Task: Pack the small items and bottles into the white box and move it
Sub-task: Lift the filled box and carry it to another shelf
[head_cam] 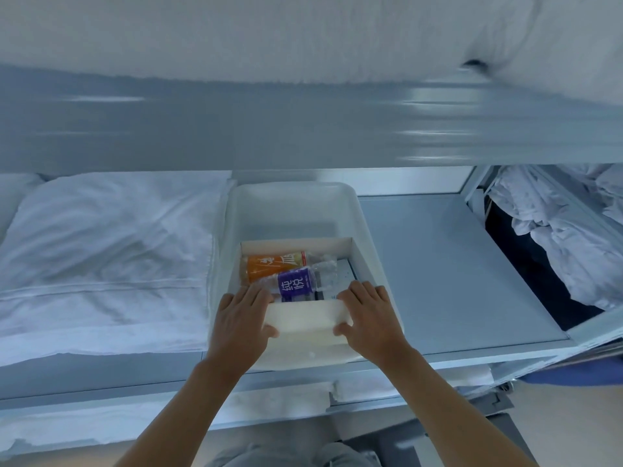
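1. The white box (308,318) sits inside a larger white plastic tub (290,203), at the tub's near end, and the tub rests on a pale grey shelf (438,264).
2. Inside the box lie two bottles on their sides: an orange-labelled bottle (274,264) toward the far wall, and a clear bottle with a purple label (296,284) just in front of it, the two touching.
3. Beside the bottles, toward the right wall, a pale flat packet (344,273) shows partly; what it is I cannot tell.
4. The left hand (241,318) grips the box's near left corner, fingers over the rim and thumb pressed on the front wall.
5. The right hand (369,316) grips the near right corner the same way, fingers curled over the rim, thumb on the front face.
6. To the left of the tub, folded white linen (101,257) is stacked on the same shelf, its edge just beside the tub wall.
7. At far right, crumpled white cloth (566,237) hangs in a dark opening, well apart from the tub.
8. Above everything runs the blurred underside of another shelf (303,129).
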`<state>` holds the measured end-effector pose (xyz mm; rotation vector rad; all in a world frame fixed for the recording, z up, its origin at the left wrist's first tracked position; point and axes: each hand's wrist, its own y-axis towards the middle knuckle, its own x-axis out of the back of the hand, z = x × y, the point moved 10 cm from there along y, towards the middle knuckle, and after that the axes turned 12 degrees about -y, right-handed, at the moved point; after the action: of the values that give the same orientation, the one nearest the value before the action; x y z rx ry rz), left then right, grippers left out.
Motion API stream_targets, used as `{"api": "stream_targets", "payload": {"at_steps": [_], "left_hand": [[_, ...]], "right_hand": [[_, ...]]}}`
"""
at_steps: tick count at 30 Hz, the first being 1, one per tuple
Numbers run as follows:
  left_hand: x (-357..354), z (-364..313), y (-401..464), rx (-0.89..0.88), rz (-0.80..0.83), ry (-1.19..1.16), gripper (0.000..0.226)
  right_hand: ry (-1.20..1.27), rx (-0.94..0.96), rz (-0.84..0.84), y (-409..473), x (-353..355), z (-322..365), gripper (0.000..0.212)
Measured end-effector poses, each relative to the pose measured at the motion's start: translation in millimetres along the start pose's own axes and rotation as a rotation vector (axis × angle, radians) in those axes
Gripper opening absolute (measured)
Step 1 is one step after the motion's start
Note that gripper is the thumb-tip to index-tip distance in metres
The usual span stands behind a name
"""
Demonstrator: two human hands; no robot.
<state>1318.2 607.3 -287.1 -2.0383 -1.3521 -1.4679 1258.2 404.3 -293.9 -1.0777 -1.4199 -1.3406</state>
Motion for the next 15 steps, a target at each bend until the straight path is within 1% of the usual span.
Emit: {"api": "stream_targets", "payload": {"at_steps": [2, 5, 7, 8, 10, 11, 15], "left_hand": [[-0.9, -0.9, 0.8, 0.007, 0.005, -0.009, 0.077], [2.6, -1.5, 0.9, 0.011, 0.014, 0.000, 0.064], [2.0, -2.4, -2.6, 0.007, 0.032, 0.009, 0.043], [-0.2, -1.6, -5.7, 0.015, 0.050, 0.004, 0.030], [-5.8, 2.0, -13.4, 0.031, 0.080, -0.033, 0.010], [-7.9, 3.6, -17.1, 0.036, 0.086, -0.054, 0.008], [-10.7, 3.2, -22.8, 0.048, 0.126, -0.096, 0.013]], "right_hand": [[0.006, 0.008, 0.004, -0.6, -0.3, -1.1, 0.059], [0.028, 0.068, -0.010, 0.4, 5.3, 2.8, 0.035], [0.036, 0.110, 0.017, -0.1, 6.3, 5.3, 0.022], [0.035, 0.128, 0.050, -1.7, 3.9, 6.0, 0.018], [0.046, 0.163, 0.127, -6.8, -3.9, 6.7, 0.021], [0.063, 0.171, 0.159, -9.4, -7.2, 6.4, 0.024], [0.112, 0.162, 0.209, -12.0, -8.6, 2.6, 0.032]]}}
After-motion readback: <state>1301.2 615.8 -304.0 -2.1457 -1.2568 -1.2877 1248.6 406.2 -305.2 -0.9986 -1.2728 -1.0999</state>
